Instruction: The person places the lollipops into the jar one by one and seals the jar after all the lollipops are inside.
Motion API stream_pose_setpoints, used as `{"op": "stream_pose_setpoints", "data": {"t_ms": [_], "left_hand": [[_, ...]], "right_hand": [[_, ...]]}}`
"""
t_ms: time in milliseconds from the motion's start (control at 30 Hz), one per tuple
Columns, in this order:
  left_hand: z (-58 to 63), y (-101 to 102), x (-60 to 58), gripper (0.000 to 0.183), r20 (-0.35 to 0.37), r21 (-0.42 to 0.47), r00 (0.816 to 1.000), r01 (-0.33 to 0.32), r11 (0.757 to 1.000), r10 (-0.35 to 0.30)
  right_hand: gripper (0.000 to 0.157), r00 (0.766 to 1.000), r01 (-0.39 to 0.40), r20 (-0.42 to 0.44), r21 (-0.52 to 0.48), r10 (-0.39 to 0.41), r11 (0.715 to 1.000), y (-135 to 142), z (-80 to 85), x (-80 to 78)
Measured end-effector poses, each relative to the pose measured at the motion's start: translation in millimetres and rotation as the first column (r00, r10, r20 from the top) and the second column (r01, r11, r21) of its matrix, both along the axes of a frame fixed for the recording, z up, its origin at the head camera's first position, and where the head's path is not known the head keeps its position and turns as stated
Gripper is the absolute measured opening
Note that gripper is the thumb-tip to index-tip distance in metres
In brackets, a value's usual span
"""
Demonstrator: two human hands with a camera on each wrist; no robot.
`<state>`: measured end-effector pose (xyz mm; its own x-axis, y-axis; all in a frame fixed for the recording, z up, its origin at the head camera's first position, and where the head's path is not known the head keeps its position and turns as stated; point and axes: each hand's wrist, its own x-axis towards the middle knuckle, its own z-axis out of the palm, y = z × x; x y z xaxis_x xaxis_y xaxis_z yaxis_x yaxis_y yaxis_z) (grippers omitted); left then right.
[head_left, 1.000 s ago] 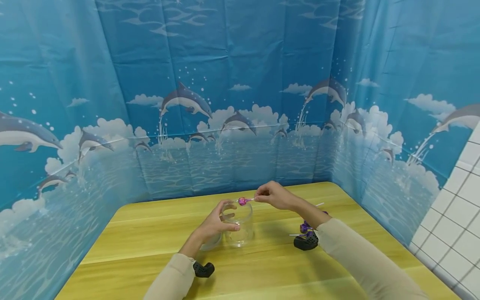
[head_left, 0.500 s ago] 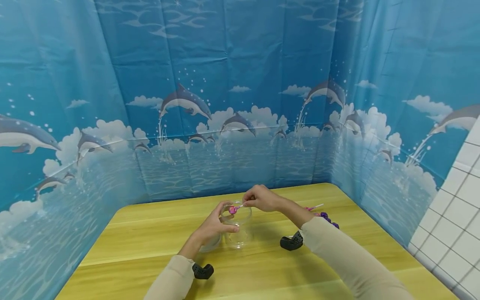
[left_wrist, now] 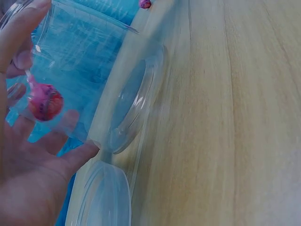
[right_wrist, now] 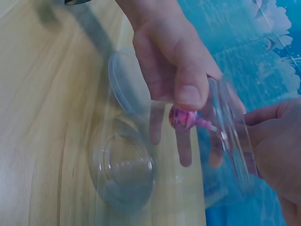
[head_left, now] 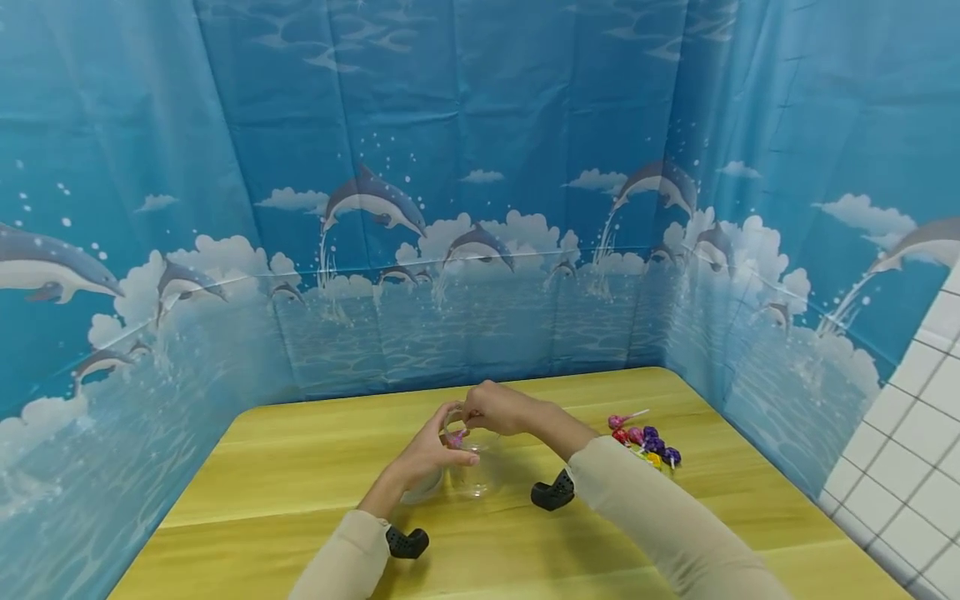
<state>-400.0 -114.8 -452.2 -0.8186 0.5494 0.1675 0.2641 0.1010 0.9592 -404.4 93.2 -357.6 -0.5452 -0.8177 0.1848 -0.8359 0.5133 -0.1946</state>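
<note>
A clear plastic jar (head_left: 474,482) stands upright on the table, see-through. My left hand (head_left: 429,450) grips it from the side near the rim, thumb at the front and fingers round the back. Over the jar's mouth, my right hand (head_left: 501,408) pinches the white stick of a pink-wrapped lollipop (left_wrist: 45,102). The candy end hangs down inside the jar, below the rim, as both wrist views show. In the right wrist view, part of the right hand (right_wrist: 277,141) shows beyond the rim.
A translucent round lid (left_wrist: 110,200) lies beside the jar, partly behind the left hand in the head view. Several wrapped lollipops (head_left: 651,435), pink, red, purple and yellow, lie on the right of the yellow wood-grain table (head_left: 300,467). A dolphin-print curtain (head_left: 480,333) borders the table's back.
My right hand has moved left and down, taking the lollipop from above the rim into the jar. The left hand keeps its hold. The lollipop pile shows more fully from behind the right arm.
</note>
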Motion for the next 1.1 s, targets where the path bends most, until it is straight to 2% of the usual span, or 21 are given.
{"op": "stream_pose_setpoints", "data": {"t_ms": [133,233,433,567,733,867,1100], "left_hand": [[-1.6,-1,0.5,0.089,0.009,0.007,1.000,0.002,1.000,-0.002],[-4.2,-4,1.9,0.089,0.025,0.011,1.000,0.010,1.000,-0.011],[-6.6,-4,2.8,0.088,0.069,0.067,0.996,0.043,0.997,-0.047],[-3.2,-3,0.5,0.088,0.055,0.069,0.997,0.047,0.996,-0.051],[-3.3,-3,-3.2,0.088,0.026,0.055,0.999,0.037,0.998,-0.039],[-2.5,-2,-3.4,0.087,0.020,0.056,0.999,0.039,0.998,-0.041],[-1.6,-2,-3.8,0.087,0.006,0.027,0.999,0.040,0.999,-0.040]], "right_hand": [[0.012,0.999,-0.014,-0.032,0.044,0.016,0.999,-9,-5.9,-2.9],[0.010,0.999,-0.020,-0.041,0.031,0.021,0.999,-13,-10.9,-2.7],[0.007,0.997,-0.040,-0.076,-0.096,0.033,0.995,-11,-20.9,-2.6],[0.010,0.995,-0.022,-0.097,-0.208,0.002,0.978,-7,-24.7,-5.5],[0.013,0.998,0.010,-0.053,-0.307,-0.028,0.952,-4,-28.8,-7.6],[0.015,0.998,0.036,-0.030,-0.325,-0.048,0.945,-3,-29.6,-7.1],[0.020,0.999,0.039,0.008,-0.363,-0.039,0.931,3,-26.2,-5.5]]}}
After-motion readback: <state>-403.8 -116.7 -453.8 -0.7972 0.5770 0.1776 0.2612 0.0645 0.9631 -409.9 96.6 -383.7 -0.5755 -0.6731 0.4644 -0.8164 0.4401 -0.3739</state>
